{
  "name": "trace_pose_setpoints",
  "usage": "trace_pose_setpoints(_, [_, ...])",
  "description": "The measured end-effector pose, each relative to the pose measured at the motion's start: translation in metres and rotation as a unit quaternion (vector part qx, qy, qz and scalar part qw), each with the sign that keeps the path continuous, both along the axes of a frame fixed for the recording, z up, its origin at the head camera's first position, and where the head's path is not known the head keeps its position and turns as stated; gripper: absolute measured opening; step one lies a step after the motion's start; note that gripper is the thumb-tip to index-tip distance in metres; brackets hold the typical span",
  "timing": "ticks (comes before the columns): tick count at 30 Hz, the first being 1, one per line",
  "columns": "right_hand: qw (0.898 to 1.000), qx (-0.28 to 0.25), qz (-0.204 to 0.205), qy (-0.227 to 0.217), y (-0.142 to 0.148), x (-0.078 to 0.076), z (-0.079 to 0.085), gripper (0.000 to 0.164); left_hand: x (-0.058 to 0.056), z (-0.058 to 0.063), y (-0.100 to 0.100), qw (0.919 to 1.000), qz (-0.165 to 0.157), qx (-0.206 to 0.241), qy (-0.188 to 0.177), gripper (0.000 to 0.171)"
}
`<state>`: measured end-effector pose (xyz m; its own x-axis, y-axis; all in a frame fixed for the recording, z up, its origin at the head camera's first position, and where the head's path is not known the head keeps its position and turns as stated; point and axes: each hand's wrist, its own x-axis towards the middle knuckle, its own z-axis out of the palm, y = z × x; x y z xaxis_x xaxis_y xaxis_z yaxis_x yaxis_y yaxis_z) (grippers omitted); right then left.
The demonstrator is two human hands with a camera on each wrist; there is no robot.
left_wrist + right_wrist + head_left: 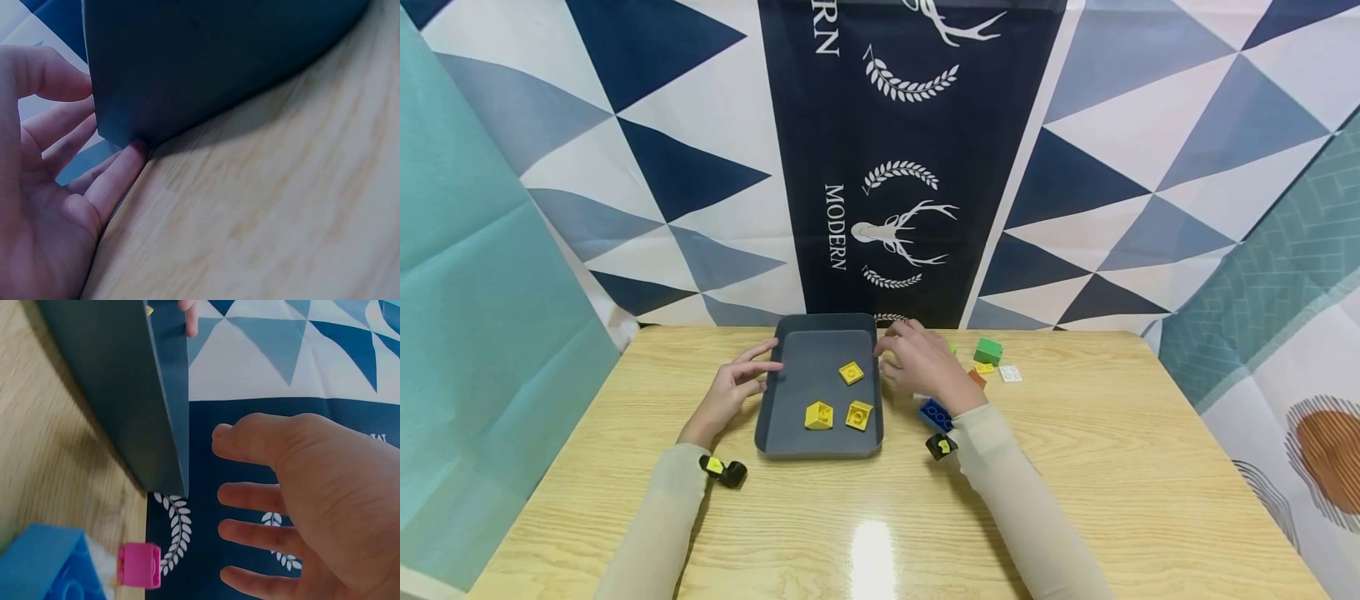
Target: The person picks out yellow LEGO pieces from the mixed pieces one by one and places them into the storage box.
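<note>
A dark grey tray (808, 367) lies on the table with three yellow toy bricks in it: a flat brick (851, 372), a sloped brick (819, 415) and another brick (858, 415) near the front. My left hand (733, 385) is at the tray's left side, its fingers reaching over the rim; in the left wrist view the fingertips (135, 150) meet the outer wall. Just off the right side is my right hand (919, 360), palm toward the tray. Its fingers (253, 499) are spread, with nothing between them in the right wrist view.
Around the right wrist lie a dark blue brick (936, 414), a green brick (988, 351), a flat yellow brick (984, 368), a white brick (1011, 373) and a partly covered orange brick (977, 378). A pink brick (140, 565) shows in the right wrist view. Patterned cloth (700, 167) hangs behind the table.
</note>
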<state>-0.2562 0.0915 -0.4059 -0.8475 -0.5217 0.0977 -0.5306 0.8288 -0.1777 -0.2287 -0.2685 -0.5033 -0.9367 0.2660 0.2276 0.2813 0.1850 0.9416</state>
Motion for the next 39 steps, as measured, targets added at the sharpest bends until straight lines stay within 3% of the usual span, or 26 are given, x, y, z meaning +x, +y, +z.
trace_pose_setpoints(20, [0.997, -0.017, -0.069, -0.023, 0.047, -0.002, -0.010, 0.025, 0.002, 0.003, 0.001, 1.0000, -0.001, -0.001, 0.007, 0.037])
trace_pose_setpoints(26, [0.996, -0.009, -0.075, -0.039, 0.063, -0.006, -0.013, 0.026, 0.001, 0.002, 0.001, 0.9999, -0.004, -0.002, 0.010, 0.037])
trace_pose_setpoints(39, [0.996, -0.009, -0.082, -0.027, 0.087, -0.009, -0.023, 0.024, 0.000, 0.001, 0.001, 1.0000, -0.001, -0.003, 0.001, 0.039])
